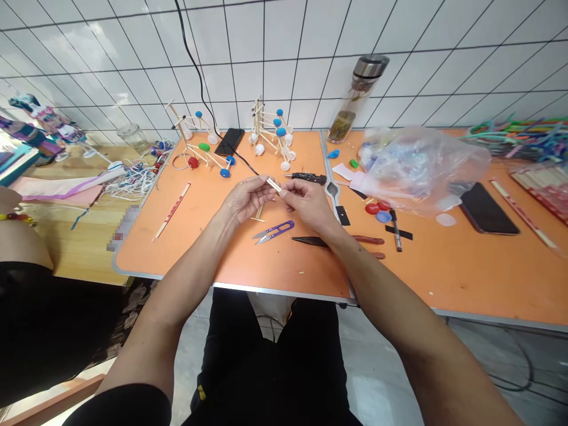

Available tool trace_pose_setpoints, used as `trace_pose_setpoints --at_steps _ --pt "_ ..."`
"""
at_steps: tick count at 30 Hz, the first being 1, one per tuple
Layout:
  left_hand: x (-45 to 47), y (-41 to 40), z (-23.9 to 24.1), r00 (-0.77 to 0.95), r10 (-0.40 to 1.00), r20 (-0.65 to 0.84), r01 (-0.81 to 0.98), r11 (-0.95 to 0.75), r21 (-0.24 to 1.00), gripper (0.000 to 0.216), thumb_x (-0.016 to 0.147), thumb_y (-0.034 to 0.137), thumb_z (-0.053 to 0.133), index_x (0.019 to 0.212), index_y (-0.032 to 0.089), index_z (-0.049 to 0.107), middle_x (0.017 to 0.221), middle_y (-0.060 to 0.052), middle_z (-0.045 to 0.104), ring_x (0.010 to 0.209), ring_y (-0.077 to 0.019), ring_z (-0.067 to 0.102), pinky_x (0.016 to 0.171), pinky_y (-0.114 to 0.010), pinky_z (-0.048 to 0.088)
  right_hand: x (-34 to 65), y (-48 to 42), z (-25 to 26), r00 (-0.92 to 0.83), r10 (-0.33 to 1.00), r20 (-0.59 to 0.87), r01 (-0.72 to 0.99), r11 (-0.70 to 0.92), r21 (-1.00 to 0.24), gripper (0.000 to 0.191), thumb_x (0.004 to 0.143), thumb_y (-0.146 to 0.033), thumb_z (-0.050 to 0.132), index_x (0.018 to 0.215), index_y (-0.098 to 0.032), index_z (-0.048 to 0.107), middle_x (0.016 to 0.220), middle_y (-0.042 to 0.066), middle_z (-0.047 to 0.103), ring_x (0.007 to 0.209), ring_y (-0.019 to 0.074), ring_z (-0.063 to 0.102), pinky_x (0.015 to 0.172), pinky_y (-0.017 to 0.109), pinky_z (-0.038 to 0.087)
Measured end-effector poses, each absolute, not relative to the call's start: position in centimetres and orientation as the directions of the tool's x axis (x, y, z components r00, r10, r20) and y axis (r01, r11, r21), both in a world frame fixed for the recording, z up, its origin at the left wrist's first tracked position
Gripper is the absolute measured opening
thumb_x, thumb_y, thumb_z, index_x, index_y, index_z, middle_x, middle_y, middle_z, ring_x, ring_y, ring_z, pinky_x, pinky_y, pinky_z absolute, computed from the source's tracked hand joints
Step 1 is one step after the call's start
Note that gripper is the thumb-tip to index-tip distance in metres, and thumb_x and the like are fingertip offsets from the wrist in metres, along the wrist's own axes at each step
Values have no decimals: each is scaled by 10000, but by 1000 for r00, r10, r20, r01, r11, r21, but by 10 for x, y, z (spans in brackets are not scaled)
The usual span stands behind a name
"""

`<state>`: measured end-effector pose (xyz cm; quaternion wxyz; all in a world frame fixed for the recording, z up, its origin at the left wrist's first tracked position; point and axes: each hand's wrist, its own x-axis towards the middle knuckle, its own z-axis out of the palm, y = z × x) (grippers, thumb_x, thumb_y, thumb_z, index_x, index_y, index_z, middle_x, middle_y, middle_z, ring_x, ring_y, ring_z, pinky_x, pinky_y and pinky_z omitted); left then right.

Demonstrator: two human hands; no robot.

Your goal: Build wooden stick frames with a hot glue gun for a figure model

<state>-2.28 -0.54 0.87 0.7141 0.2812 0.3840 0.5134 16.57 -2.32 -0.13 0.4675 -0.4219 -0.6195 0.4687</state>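
Observation:
Short pale wooden sticks (274,185) are pinched between my two hands above the orange table. My left hand (248,200) grips their left end with thumb and fingers. At the right end, my right hand (304,203) has its fingers closed on them. Below my hands, a small stick piece (259,214) stands or leans on the tabletop. Purple thread snips (274,232) lie just in front of my hands. Dark-bladed scissors or pliers with red handles (310,241) lie partly hidden under my right forearm. A black pen-like tool with a cord (306,177) rests behind my right hand.
Two stick models with coloured caps (270,133) stand near the tiled wall beside a black phone (229,142). A glass bottle (355,100), a plastic bag (421,165) and another phone (488,208) are on the right. A wrapped chopstick (172,211) lies left. Another person sits at left.

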Motion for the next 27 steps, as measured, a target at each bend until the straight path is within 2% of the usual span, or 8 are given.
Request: trace_pose_setpoints --at_steps 5,12,15,17,20,22,24,27 --pt "-23 -5 7 173 947 -272 -492 322 809 290 1090 89 611 855 113 779 843 -74 831 684 -92 784 766 -166 661 167 -23 -1 -192 966 174 133 201 -970 185 843 -393 759 808 -222 696 688 -30 632 591 124 547 626 296 451" --pt "-23 -5 6 178 949 -260 -502 315 805 330 1106 107 607 832 109 790 821 -80 831 699 -102 798 744 -172 663 169 -22 1 -188 967 171 195 207 -959 145 866 -343 717 799 -218 685 691 -31 627 604 130 528 628 298 419" --pt "-20 -7 5 138 960 -243 -447 279 850 233 1064 184 744 853 111 810 823 -83 841 697 -111 799 732 -182 661 170 -21 0 -165 965 203 271 243 -931 126 884 -317 702 812 -214 702 726 -16 654 652 144 529 645 302 408" --pt "-17 -9 4 92 974 -208 -394 227 891 143 985 159 841 853 108 822 788 -69 832 672 -110 788 707 -181 650 170 -21 -1 -145 962 232 327 268 -906 110 895 -294 695 827 -212 719 758 -6 678 698 154 548 669 303 411" --pt "-14 -11 3 23 987 -159 -361 156 919 121 929 101 872 820 107 819 724 -42 804 622 -101 763 661 -179 630 171 -20 -2 -156 957 244 333 284 -899 112 926 -293 695 855 -213 729 763 -5 683 712 155 568 687 300 432" --pt "-14 -10 4 -19 988 -153 -368 136 920 130 921 108 881 811 114 814 724 -31 801 607 -95 754 649 -179 621 173 -19 -3 -174 961 216 240 254 -937 196 978 -384 707 875 -218 720 751 -6 670 692 149 588 690 295 475" --pt "-16 -9 5 -52 986 -159 -383 128 915 134 920 125 891 814 122 810 740 -26 806 603 -88 751 660 -178 620 176 -17 -3 -165 969 186 111 205 -972 363 1010 -564 723 888 -222 708 784 6 682 684 143 617 686 290 522" --pt "-19 -6 7 -78 981 -176 -412 129 902 150 944 128 870 809 126 805 727 -24 798 593 -85 747 679 -180 626 178 -14 -5 -123 977 176 -7 177 -984 588 936 -803 767 902 -219 717 871 30 720 697 131 650 668 274 556"
